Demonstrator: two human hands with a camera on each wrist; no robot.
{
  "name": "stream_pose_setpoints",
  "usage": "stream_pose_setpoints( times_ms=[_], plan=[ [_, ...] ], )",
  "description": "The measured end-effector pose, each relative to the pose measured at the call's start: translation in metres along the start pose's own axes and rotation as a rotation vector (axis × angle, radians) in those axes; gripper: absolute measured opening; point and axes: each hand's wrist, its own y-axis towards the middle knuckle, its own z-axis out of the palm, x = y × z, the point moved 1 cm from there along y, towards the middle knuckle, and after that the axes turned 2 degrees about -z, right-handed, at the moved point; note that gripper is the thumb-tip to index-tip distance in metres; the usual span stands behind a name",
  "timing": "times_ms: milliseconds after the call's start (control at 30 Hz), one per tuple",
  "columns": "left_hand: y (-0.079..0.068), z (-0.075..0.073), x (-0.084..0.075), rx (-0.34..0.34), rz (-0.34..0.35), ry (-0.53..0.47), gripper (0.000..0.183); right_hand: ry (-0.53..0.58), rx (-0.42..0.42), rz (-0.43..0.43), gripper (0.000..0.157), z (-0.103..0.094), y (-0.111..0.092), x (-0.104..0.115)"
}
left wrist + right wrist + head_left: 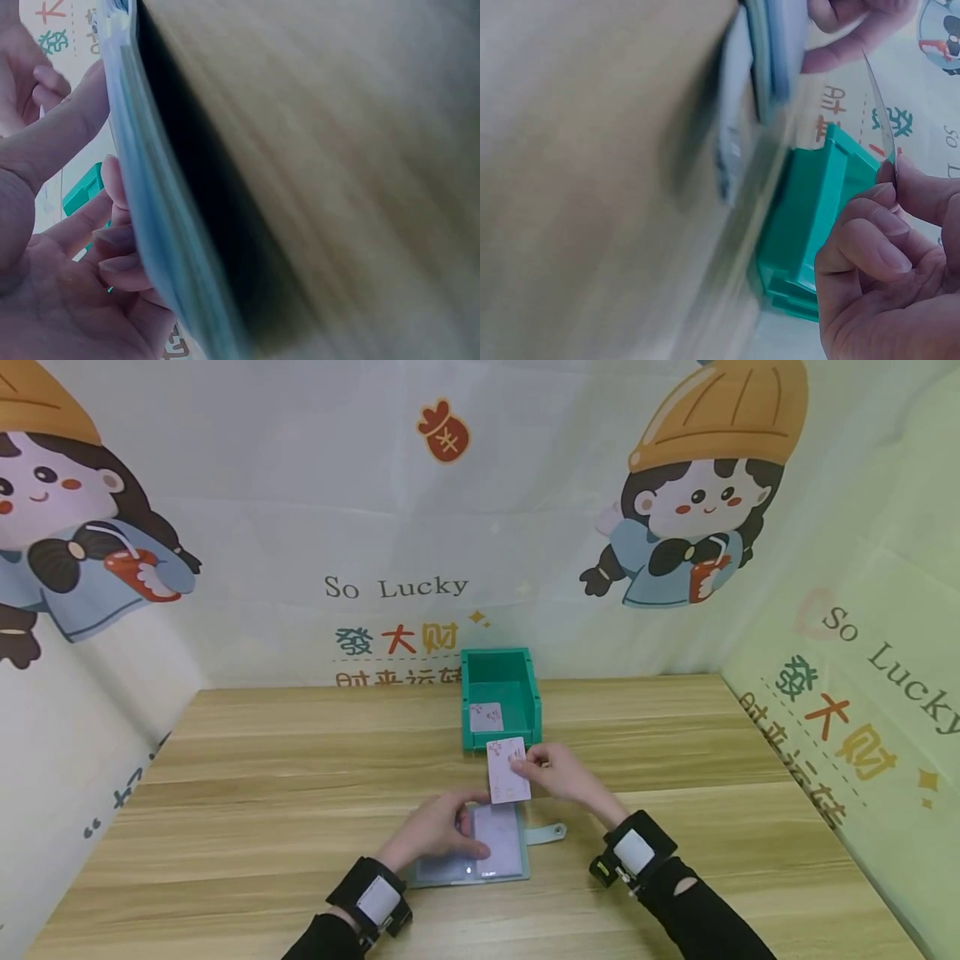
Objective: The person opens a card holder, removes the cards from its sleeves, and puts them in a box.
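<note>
A pale card (485, 717) sits in the green bin (497, 666); the right hand (564, 773) pinches a second card (501, 781), the left hand (433, 828), thumb and fingers apart, touches the open album (502, 867)!

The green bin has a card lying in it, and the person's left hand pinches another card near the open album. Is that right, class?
No: the right hand pinches that other card, as the head view shows; the left hand touches the open album. A card does lie in the green bin.
</note>
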Motion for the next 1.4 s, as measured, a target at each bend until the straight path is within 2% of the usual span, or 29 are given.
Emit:
stream_pose_setpoints(
  times_ms=[433,767,1033,1167,1400],
  plan=[
    [0.001,0.002,0.003,-0.006,0.019,0.038,0.07,-0.1,-0.068,0.017,0.031,-0.017,0.038,0.016],
    [-0.001,0.002,0.001,-0.003,0.012,0.038,0.068,-0.154,-0.083,0.077,0.034,-0.021,0.065,0.024],
    [0.0,0.002,0.0,-0.001,0.023,0.042,0.068,-0.196,-0.072,0.148,0.046,-0.023,0.083,0.029],
    [-0.001,0.002,0.001,-0.002,0.019,0.032,0.069,-0.254,-0.086,0.17,0.052,-0.02,0.094,0.03],
    [-0.001,0.003,0.001,-0.004,0.03,0.031,0.068,-0.34,-0.126,0.269,0.031,-0.005,0.113,0.034]
  ],
)
